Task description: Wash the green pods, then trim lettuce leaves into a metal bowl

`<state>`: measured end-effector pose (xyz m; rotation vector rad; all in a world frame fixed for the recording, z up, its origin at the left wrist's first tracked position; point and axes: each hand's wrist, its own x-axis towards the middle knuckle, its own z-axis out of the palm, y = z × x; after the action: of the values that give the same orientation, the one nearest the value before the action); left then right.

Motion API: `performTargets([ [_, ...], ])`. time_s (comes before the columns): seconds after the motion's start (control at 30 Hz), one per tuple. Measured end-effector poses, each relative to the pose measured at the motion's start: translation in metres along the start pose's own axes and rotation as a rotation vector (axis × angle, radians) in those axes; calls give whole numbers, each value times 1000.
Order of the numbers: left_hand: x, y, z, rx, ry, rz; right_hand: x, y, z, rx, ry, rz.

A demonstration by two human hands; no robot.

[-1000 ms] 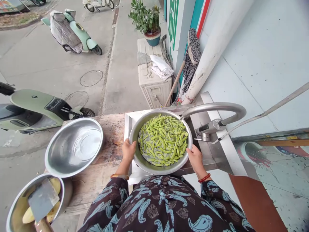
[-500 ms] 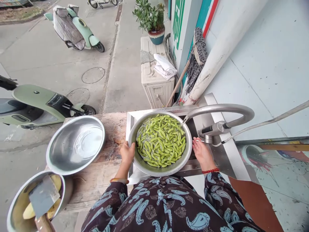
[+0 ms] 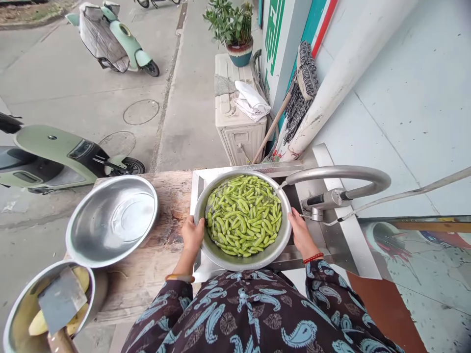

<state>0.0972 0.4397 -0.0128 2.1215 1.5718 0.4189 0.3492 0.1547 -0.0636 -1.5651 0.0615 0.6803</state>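
A wide steel basin (image 3: 201, 255) full of green edamame pods (image 3: 243, 215) in water sits over the sink (image 3: 196, 184). My left hand (image 3: 192, 233) grips its left rim, thumb on top and fingers hidden underneath. On the opposite side my right hand (image 3: 300, 231) holds the right rim, its thumb over the edge and the other fingers mostly beneath. The curved faucet (image 3: 346, 172) reaches over the basin's far right edge, its spout end close to the pods. Beside my right hand is the faucet lever (image 3: 306, 216).
Left of the sink, a steel bowl (image 3: 79, 220) rests on a wooden board (image 3: 172, 196). A pot (image 3: 97, 294) near it holds a cleaver (image 3: 62, 299) and peeled, yellowish pieces. Beyond stand an outdoor unit (image 3: 239, 125), a mop (image 3: 303, 83), a white pipe (image 3: 342, 73) and parked scooters (image 3: 62, 157).
My right hand has come off the faucet lever and closed on the basin's right rim. My left hand stays on the left rim. The view has shifted slightly.
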Motion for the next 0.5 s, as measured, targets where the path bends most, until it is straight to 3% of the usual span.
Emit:
performTargets([
  [0.17, 0, 0, 0, -10, 1, 6, 13, -13, 8, -460, -36, -152],
  [0.37, -1, -2, 0, 1, -3, -1, 16, -38, 25, -868, -117, -644],
  [0.5, -2, -1, -1, 2, -6, -12, 35, -59, 50, -1034, -147, -843],
])
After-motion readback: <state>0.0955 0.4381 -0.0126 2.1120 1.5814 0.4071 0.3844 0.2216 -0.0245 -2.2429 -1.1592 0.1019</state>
